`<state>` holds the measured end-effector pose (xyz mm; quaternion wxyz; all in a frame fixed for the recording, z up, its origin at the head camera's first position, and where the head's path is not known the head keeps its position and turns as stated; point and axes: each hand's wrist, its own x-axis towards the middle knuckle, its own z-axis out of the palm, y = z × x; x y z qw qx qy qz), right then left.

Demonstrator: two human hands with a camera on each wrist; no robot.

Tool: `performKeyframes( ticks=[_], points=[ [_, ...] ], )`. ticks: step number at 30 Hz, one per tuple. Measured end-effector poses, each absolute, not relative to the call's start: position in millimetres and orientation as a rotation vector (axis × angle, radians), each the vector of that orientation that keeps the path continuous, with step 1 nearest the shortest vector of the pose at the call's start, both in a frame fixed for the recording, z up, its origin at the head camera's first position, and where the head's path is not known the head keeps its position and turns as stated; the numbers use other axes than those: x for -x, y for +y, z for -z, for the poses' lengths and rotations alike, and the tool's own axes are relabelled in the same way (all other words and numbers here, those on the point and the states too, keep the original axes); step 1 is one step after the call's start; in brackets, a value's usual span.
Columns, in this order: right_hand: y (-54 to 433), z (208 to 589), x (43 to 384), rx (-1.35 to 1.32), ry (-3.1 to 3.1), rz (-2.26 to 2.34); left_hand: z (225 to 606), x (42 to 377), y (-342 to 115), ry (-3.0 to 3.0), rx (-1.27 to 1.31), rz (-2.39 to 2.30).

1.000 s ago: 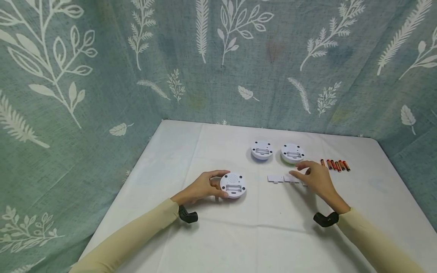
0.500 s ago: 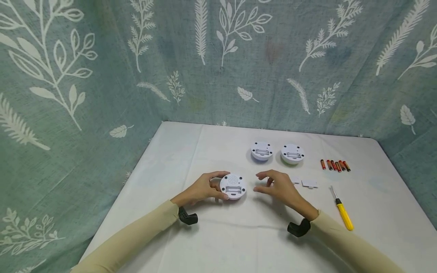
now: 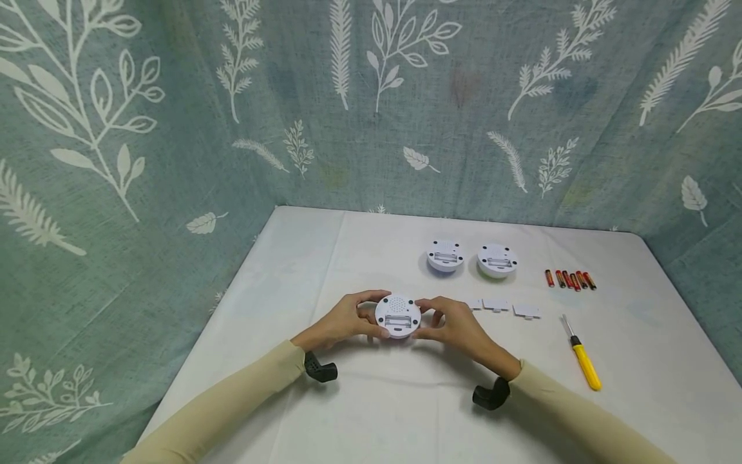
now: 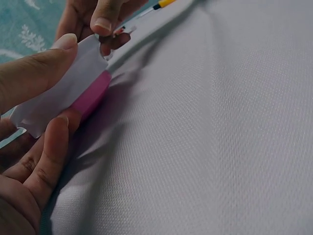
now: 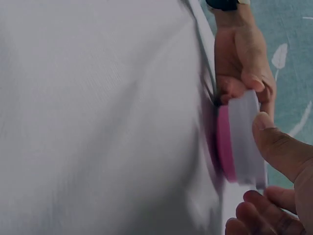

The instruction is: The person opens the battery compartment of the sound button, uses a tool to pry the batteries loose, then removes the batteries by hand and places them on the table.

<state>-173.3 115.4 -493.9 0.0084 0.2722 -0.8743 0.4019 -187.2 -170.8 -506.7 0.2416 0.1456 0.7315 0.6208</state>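
A round white device (image 3: 397, 310) faces its underside up near the table's middle, showing small dark feet, speaker holes and an uncovered battery compartment without batteries. Its lower part is pink, as the device (image 4: 73, 85) shows in the left wrist view. My left hand (image 3: 348, 316) grips the left edge between thumb and fingers. On the opposite edge my right hand (image 3: 455, 323) holds it the same way, its thumb (image 5: 279, 147) pressed to the white rim in the right wrist view. Both hands keep the device close over the cloth, slightly tilted.
Two similar devices (image 3: 445, 256) (image 3: 496, 261) lie underside up behind, compartments uncovered. Several red batteries (image 3: 574, 281) lie at the back right. Three white battery covers (image 3: 525, 311) form a row in front of them. A yellow-handled screwdriver (image 3: 585, 364) lies on the right. A patterned curtain (image 3: 371, 129) hangs behind.
My right hand has moved left from over the battery covers to the device and taken hold of its right edge. My left hand keeps its grip. The screwdriver has come into sight.
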Motion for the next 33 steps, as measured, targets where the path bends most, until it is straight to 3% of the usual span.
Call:
performKeyframes(
  ticks=[12,33],
  points=[
    [108.3,492.0,186.1,-0.752,-2.707,-1.277,506.3,203.3,-164.6,2.059,-0.414,-1.765],
    [85.1,482.5,263.1,-0.546,-2.719,-1.212,507.1,296.5,-169.1,2.271,-0.476,-1.762]
  ],
)
